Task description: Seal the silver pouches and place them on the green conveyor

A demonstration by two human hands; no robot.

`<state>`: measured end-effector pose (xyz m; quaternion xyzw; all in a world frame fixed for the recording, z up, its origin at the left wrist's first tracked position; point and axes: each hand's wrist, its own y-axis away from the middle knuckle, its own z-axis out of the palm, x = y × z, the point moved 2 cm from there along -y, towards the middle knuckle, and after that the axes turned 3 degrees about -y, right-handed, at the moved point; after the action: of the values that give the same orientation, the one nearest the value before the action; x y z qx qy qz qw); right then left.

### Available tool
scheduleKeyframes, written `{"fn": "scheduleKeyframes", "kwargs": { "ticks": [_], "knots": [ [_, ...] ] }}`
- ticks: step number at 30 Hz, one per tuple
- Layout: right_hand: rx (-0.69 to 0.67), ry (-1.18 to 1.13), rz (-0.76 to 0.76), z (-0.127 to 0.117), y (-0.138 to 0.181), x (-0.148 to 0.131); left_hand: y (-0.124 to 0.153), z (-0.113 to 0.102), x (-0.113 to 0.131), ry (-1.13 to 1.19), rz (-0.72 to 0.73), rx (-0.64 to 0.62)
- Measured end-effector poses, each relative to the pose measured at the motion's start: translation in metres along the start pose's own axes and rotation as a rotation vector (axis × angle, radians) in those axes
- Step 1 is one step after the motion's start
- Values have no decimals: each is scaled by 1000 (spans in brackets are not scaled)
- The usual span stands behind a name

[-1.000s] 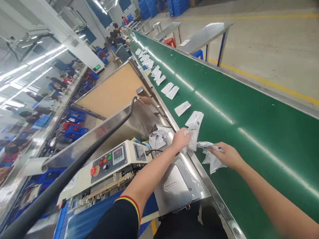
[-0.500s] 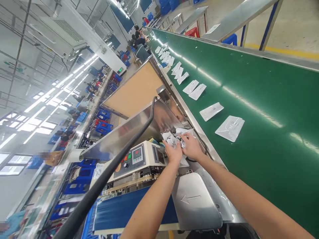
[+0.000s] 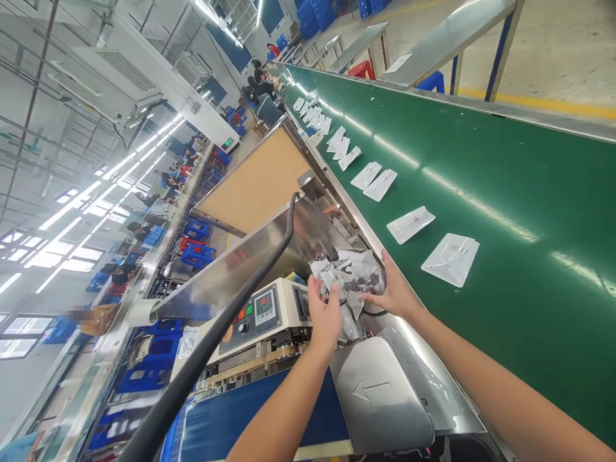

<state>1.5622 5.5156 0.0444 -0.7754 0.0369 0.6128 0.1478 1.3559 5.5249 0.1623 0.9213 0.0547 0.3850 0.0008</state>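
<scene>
A loose heap of crumpled silvery-white pouches (image 3: 359, 268) lies in a metal trough beside the sealing machine (image 3: 296, 305). On the heap's near left side, my left hand (image 3: 328, 314) has its thumb and fingers apart, with the fingertips at the pouches. My right hand (image 3: 398, 290) is spread wide at the heap's right edge, its thumb reaching toward the pouches and its fingers up along the trough's rim. Neither hand visibly grips a pouch. The machine's panel shows lit red digits.
To the right runs a green conveyor belt (image 3: 510, 167) with flat white pouches (image 3: 451, 260) spaced along it. A black cable (image 3: 231, 301) crosses in front of the machine. A metal plate with an arrow (image 3: 389, 404) and a blue belt (image 3: 269, 410) lie nearer. Several people sit far off.
My right hand has moved right, off the middle of the heap, and its fingers have spread. My left hand has shifted slightly left and down. More of the pouches now shows.
</scene>
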Motion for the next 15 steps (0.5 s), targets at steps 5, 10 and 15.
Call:
{"fn": "scheduleKeyframes", "kwargs": {
  "ticks": [5, 10, 15],
  "knots": [
    [24, 6, 69, 12, 18, 2, 21, -33, 9, 298, 71, -62],
    [-311, 226, -161, 45, 13, -25, 30, -40, 20, 226, 184, -217],
    [-257, 210, 11, 49, -6, -30, -6, -4, 46, -417, 493, -401]
  ]
}}
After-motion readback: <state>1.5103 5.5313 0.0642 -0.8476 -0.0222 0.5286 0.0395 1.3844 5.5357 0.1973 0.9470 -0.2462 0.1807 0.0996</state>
